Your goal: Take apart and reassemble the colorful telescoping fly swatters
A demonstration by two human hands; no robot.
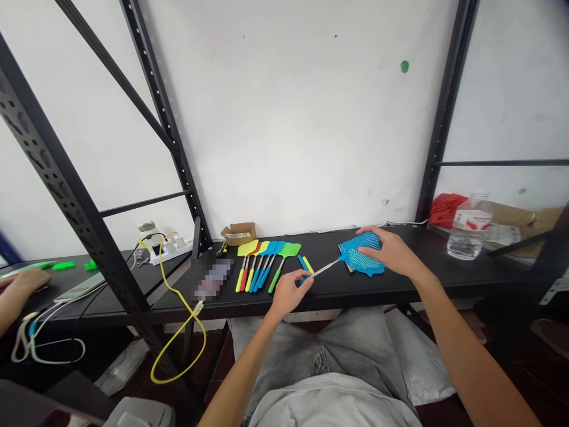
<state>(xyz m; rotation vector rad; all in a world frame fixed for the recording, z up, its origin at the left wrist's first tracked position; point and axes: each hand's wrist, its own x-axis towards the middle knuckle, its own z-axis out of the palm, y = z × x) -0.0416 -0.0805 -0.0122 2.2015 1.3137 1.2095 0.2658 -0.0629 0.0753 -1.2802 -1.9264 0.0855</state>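
My left hand [292,292] is closed around the blue handle of a fly swatter [326,268] with a thin metal shaft. My right hand [387,252] grips that swatter's blue perforated head, thumb on top and fingers at its far edge. Under the head, the edges of some metal and dark pieces [351,270] stick out; most of them is hidden. Left of my left hand, several fly swatters [265,264] with yellow, red, blue and green parts lie in a row. A loose yellow handle [308,264] and a blue handle [303,262] lie just beyond my left hand.
A small open cardboard box [240,233] stands behind the row. Left are a blurred-out phone-like object [214,279], a yellow cable [166,276] and a power strip [171,251]. Another person's hand [29,280] is far left. A water bottle [470,228] stands right. Black shelf posts [178,142] flank the bench.
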